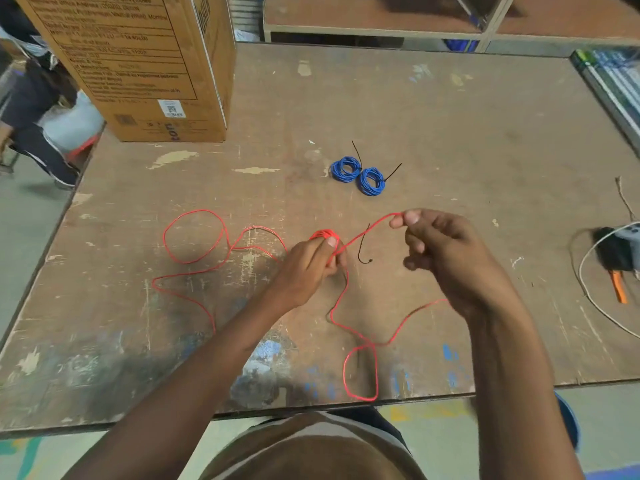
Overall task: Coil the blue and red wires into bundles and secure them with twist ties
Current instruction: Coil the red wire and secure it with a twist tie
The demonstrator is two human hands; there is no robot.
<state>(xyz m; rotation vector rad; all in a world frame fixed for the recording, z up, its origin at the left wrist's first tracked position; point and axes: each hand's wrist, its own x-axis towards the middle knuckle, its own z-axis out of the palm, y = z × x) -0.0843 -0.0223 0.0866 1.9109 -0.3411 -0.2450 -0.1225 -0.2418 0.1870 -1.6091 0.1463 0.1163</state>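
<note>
My left hand grips a small coil of red wire just above the table. From that coil a taut strand rises to my right hand, which pinches it between thumb and forefinger. The rest of the red wire sprawls in loose loops over the table to the left and toward the front edge. A loose black twist tie lies on the table between my hands. Farther back sit two blue wire bundles side by side, each bound with a black tie.
A large cardboard box stands at the back left of the worn wooden table. At the right edge lie a black tool with an orange handle and a white cable. A person sits off the table's left side.
</note>
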